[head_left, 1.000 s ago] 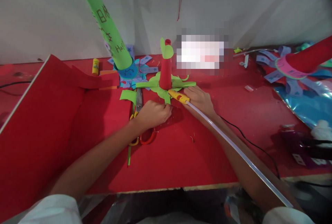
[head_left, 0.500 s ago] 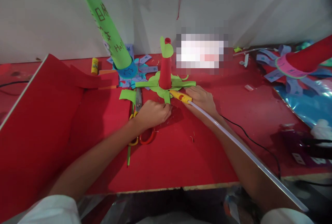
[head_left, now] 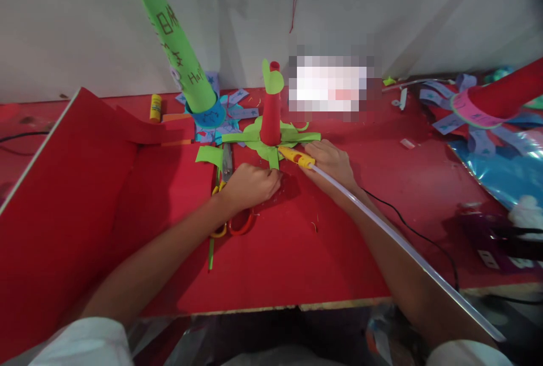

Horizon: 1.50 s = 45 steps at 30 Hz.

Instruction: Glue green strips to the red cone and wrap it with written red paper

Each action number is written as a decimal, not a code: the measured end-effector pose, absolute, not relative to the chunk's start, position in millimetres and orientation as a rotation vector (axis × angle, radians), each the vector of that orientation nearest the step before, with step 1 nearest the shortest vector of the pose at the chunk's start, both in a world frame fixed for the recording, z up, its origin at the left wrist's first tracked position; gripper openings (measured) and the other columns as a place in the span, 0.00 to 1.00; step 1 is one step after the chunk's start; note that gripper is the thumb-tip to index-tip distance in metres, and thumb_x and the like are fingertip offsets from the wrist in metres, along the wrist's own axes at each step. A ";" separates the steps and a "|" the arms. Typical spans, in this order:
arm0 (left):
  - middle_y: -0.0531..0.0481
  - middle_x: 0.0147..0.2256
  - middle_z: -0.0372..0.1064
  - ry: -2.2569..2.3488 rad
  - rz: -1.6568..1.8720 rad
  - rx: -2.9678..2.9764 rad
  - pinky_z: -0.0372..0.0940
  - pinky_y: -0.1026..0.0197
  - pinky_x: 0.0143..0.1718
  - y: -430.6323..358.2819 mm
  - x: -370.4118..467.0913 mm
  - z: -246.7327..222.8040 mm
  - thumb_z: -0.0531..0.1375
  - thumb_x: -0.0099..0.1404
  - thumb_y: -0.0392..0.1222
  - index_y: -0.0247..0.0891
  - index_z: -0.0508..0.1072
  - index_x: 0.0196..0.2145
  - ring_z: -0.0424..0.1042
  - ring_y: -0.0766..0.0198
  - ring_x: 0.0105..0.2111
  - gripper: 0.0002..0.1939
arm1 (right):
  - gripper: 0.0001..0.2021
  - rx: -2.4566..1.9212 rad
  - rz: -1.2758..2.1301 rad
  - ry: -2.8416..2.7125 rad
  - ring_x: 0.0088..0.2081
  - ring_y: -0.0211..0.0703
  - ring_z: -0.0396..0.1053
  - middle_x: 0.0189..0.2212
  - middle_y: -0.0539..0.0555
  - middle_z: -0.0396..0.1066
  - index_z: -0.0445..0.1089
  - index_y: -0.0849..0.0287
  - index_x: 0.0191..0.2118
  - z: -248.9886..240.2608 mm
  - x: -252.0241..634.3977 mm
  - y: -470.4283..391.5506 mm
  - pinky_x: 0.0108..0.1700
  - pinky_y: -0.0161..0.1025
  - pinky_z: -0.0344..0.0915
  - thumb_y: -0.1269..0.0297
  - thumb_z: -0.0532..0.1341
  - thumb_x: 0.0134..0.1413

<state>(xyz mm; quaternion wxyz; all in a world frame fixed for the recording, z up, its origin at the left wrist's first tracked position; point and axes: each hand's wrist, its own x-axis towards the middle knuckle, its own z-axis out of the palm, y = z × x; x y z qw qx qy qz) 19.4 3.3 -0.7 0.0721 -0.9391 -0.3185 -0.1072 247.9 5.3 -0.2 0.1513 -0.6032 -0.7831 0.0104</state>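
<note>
In the middle of the table stands a red paper tube [head_left: 271, 120] on a green flower-shaped paper base [head_left: 253, 131] with strips sticking out. My left hand [head_left: 257, 185] is closed at the end of the near green paper strip [head_left: 274, 159], fingers pinched on it. My right hand [head_left: 328, 159] is wrapped around a yellow glue gun [head_left: 297, 157], its nozzle touching or close to the base of that strip. A long translucent glue stick [head_left: 399, 230] runs from the gun's rear over my right forearm. Scissors [head_left: 227, 165] with yellow and red handles lie partly under my left wrist.
A tall green paper tube [head_left: 173, 43] in a blue flower base leans at the back left, near a yellow glue stick tube [head_left: 155, 108]. Folded red card [head_left: 85, 196] rises on the left. Another flower piece [head_left: 481, 108] is at right. A black cord [head_left: 407, 224] trails beside my right forearm.
</note>
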 end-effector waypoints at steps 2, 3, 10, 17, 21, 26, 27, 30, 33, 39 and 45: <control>0.47 0.18 0.69 -0.932 -0.321 -2.790 0.44 0.60 0.21 3.4 19.4 -1.5 0.49 0.74 0.38 0.35 0.75 0.29 0.65 0.63 0.17 0.19 | 0.06 -1.734 0.025 -2.256 0.41 0.47 0.66 0.37 0.55 0.74 0.69 0.57 0.35 -0.3 246.7 5.3 0.32 0.42 0.46 0.64 0.57 0.65; 0.47 0.18 0.69 -0.919 -0.318 -2.774 0.43 0.59 0.20 3.5 19.4 -1.8 0.49 0.74 0.38 0.35 0.75 0.29 0.65 0.62 0.17 0.19 | 0.06 -1.734 0.022 -2.259 0.41 0.47 0.66 0.37 0.55 0.74 0.69 0.57 0.35 -0.2 245.8 5.2 0.32 0.42 0.46 0.65 0.57 0.65; 0.47 0.18 0.71 -0.903 -0.286 -2.758 0.44 0.60 0.20 3.8 19.9 -2.0 0.50 0.73 0.38 0.35 0.75 0.30 0.66 0.62 0.17 0.18 | 0.06 -1.723 0.039 -2.290 0.41 0.47 0.65 0.38 0.56 0.75 0.70 0.57 0.37 1.7 240.7 6.1 0.32 0.41 0.47 0.66 0.57 0.65; 0.46 0.19 0.72 -0.896 -0.239 -2.749 0.45 0.60 0.21 2.8 19.9 -0.5 0.52 0.72 0.37 0.34 0.75 0.30 0.67 0.61 0.17 0.16 | 0.07 -1.757 0.090 -2.309 0.43 0.48 0.66 0.40 0.57 0.75 0.71 0.58 0.40 5.7 233.5 6.6 0.32 0.41 0.47 0.64 0.57 0.66; 0.46 0.18 0.71 -0.919 -0.283 -2.776 0.48 0.61 0.21 3.5 19.8 -1.5 0.50 0.73 0.38 0.34 0.75 0.30 0.66 0.62 0.17 0.17 | 0.06 -1.741 0.088 -2.309 0.42 0.47 0.67 0.40 0.57 0.75 0.72 0.59 0.39 6.3 231.7 6.0 0.32 0.42 0.46 0.66 0.57 0.66; 0.46 0.18 0.71 -0.934 -0.304 -2.789 0.50 0.61 0.22 3.7 20.0 -2.4 0.50 0.74 0.38 0.33 0.75 0.30 0.65 0.63 0.16 0.19 | 0.06 -1.696 0.061 -2.266 0.43 0.47 0.67 0.40 0.56 0.75 0.71 0.58 0.40 1.3 234.6 5.8 0.31 0.42 0.45 0.64 0.58 0.66; 0.46 0.18 0.71 -0.934 -0.295 -2.782 0.49 0.62 0.22 3.6 20.0 -2.5 0.50 0.73 0.38 0.33 0.75 0.30 0.65 0.63 0.16 0.18 | 0.06 -1.684 0.056 -2.269 0.43 0.47 0.66 0.41 0.56 0.75 0.71 0.58 0.40 0.3 234.9 5.9 0.32 0.42 0.45 0.64 0.58 0.66; 0.46 0.18 0.71 -0.917 -0.279 -2.758 0.47 0.61 0.21 3.1 20.0 -2.3 0.51 0.73 0.39 0.33 0.76 0.31 0.66 0.62 0.17 0.18 | 0.06 -1.656 0.061 -2.302 0.43 0.47 0.66 0.41 0.57 0.75 0.71 0.58 0.40 -0.5 234.3 5.8 0.32 0.42 0.47 0.65 0.57 0.66; 0.46 0.18 0.70 -0.884 -0.287 -2.731 0.44 0.59 0.20 2.8 19.9 -2.0 0.50 0.73 0.38 0.34 0.75 0.30 0.67 0.60 0.17 0.17 | 0.07 -1.659 0.110 -2.340 0.43 0.48 0.65 0.41 0.58 0.75 0.72 0.58 0.40 2.9 231.8 5.2 0.32 0.42 0.47 0.65 0.57 0.67; 0.48 0.17 0.69 -0.865 -0.283 -2.700 0.40 0.58 0.21 3.0 19.9 -1.8 0.51 0.73 0.38 0.35 0.74 0.28 0.68 0.61 0.16 0.17 | 0.07 -1.715 0.145 -2.357 0.44 0.49 0.65 0.42 0.57 0.75 0.72 0.59 0.41 8.5 228.4 5.0 0.31 0.42 0.45 0.64 0.57 0.68; 0.47 0.18 0.69 -0.875 -0.304 -2.732 0.43 0.59 0.21 3.7 20.0 -2.5 0.49 0.74 0.38 0.35 0.73 0.29 0.66 0.62 0.16 0.18 | 0.07 -1.730 0.115 -2.331 0.45 0.49 0.66 0.42 0.57 0.75 0.72 0.58 0.42 5.1 231.0 6.2 0.30 0.43 0.45 0.64 0.58 0.68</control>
